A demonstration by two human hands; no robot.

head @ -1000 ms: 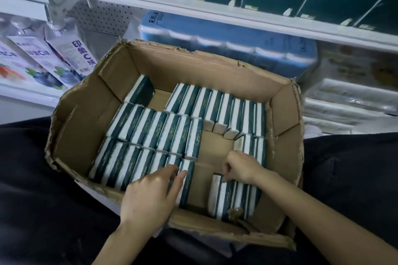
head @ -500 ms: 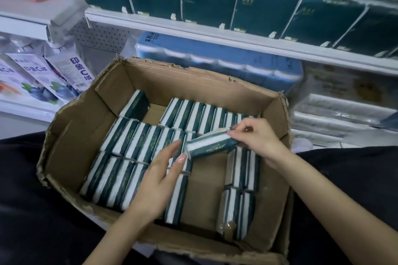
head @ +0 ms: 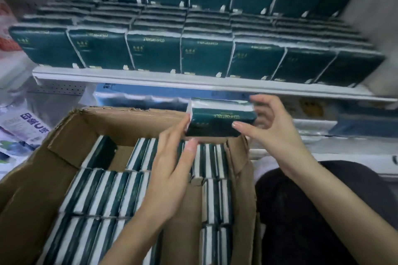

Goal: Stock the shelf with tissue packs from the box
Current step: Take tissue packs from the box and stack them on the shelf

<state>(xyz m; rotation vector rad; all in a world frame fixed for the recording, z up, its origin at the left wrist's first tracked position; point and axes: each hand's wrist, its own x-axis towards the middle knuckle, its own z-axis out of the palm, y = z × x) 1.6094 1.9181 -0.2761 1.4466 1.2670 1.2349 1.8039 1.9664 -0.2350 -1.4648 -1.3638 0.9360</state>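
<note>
Box (head: 129,123), cardboard: rows of dark-green packs (head: 112,195) on edge, with gaps showing bare bottom. One pack (head: 217,122) is up over the far wall, just below the shelf (head: 193,84) lip; I read COMFORTABLE upside down on it. Right grip (head: 273,133) pinches its right end, thumb on the front. Left grip (head: 170,178) is straight-fingered, tips touching its left end. Shelf: stock (head: 155,53) upright in a full row, more behind.

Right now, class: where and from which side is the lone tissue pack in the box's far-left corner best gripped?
Probably from above, pinching the lone pack across its broad faces: it stands on edge, with bare box floor beside it for fingers.
</note>
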